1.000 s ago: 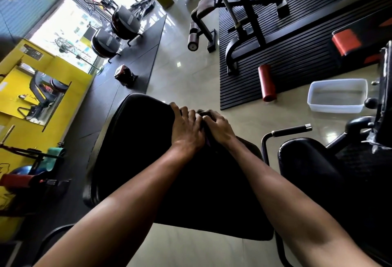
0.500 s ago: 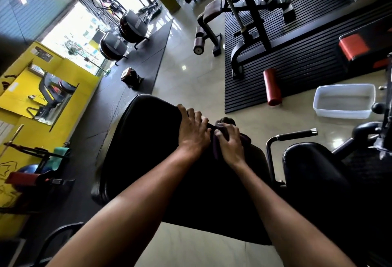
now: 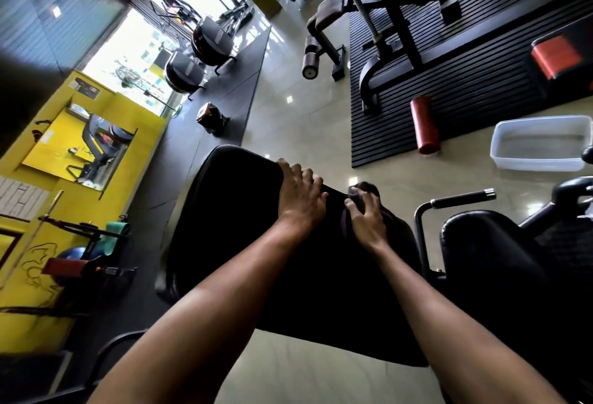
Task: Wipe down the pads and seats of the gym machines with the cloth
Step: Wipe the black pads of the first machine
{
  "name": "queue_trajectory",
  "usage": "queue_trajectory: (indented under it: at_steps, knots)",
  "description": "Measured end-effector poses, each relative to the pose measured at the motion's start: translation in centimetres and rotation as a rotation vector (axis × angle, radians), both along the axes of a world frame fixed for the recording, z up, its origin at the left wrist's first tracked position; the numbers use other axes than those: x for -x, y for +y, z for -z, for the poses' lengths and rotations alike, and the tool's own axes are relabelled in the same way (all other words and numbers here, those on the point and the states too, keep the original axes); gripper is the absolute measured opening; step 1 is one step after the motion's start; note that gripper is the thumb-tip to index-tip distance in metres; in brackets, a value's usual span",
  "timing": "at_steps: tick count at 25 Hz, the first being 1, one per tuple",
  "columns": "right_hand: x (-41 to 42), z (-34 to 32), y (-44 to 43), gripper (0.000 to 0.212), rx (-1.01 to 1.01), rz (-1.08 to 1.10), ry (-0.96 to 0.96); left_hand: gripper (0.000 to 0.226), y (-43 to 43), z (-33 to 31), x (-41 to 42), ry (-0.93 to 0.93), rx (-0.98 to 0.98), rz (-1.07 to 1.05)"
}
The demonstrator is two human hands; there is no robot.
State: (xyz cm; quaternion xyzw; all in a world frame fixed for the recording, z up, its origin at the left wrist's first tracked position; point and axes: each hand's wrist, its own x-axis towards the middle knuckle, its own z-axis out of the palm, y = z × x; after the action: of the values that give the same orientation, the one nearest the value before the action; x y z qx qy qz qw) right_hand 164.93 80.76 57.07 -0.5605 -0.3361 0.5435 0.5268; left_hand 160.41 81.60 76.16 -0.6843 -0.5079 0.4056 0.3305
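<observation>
My left hand [image 3: 300, 198] presses on the big black pad [image 3: 231, 227] near its far edge. Just beside it, my right hand [image 3: 365, 220] grips the bunched dark cloth [image 3: 346, 227] against that edge. I'd judge this pad mid-wipe, and the black seat [image 3: 481, 243] to my right not yet done

Left hand [image 3: 300, 198] on pad [image 3: 231, 211], left of cloth [image 3: 361, 193]; tub [image 3: 542, 143] far right.

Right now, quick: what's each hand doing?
Left hand: open, fingers resting on the black pad at its far edge.
Right hand: closed on the cloth, pressing it to the pad.
</observation>
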Motion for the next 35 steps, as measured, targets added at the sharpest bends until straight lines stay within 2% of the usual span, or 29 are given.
queue_trajectory:
  at_steps: [2, 4, 6, 10, 13, 17, 19, 21, 23, 26, 28, 30, 32, 35]
  knots:
    - [0.4, -1.0, -3.6, 0.041, -0.13, -0.033, 0.014, 0.054, 0.1, 0.1, 0.0, -0.007, 0.013, -0.002]
    - [0.9, 0.0, -8.3, 0.051, -0.167, -0.05, 0.0, 0.055, 0.1, 0.1, 0.0, 0.003, 0.016, -0.005]
    - [0.8, 1.9, -10.2, 0.054, -0.111, -0.02, -0.041, 0.055, 0.0, 0.2, 0.0, 0.016, 0.004, -0.008]
    - [-0.3, 2.4, -4.4, 0.043, 0.115, 0.004, -0.031, 0.054, -0.3, 0.1, -0.1, 0.039, 0.007, 0.021]
    - [0.2, -1.0, -3.0, 0.038, 0.008, -0.007, -0.027, 0.054, -0.4, -0.1, 0.0, 0.045, 0.018, 0.027]
    - [2.4, -0.2, -12.0, 0.044, -0.19, 0.012, 0.024, 0.052, -1.1, 0.2, 0.4, -0.008, 0.083, 0.101]
    - [2.4, 2.1, -14.5, 0.043, -0.115, 0.051, 0.005, 0.056, -2.5, 0.6, 0.7, -0.034, 0.125, 0.101]
    - [1.7, 3.5, -12.8, 0.043, 0.066, 0.068, 0.025, 0.06, -4.3, 1.1, 0.8, -0.022, 0.164, 0.086]
    - [1.0, 2.6, -9.8, 0.043, 0.143, 0.06, 0.019, 0.062, -6.4, 1.3, 0.8, 0.012, 0.195, 0.045]
    - [1.5, -0.5, -9.2, 0.038, 0.037, 0.05, 0.001, 0.068, -9.5, 1.2, 1.0, 0.076, 0.221, -0.022]
    - [2.5, -1.8, -12.8, 0.039, -0.088, 0.026, -0.017, 0.071, -11.5, 1.5, 1.9, 0.105, 0.216, -0.002]
    - [3.5, -1.4, -18.0, 0.041, -0.196, 0.047, -0.022, 0.068, -12.8, 1.9, 2.9, 0.109, 0.192, 0.071]
    - [3.6, 0.7, -20.3, 0.039, -0.217, 0.076, -0.06, 0.067, -13.3, 2.0, 3.5, 0.103, 0.177, 0.121]
    - [2.4, 3.6, -17.1, 0.034, 0.052, 0.106, -0.036, 0.068, -13.3, 2.0, 3.3, 0.109, 0.177, 0.139]
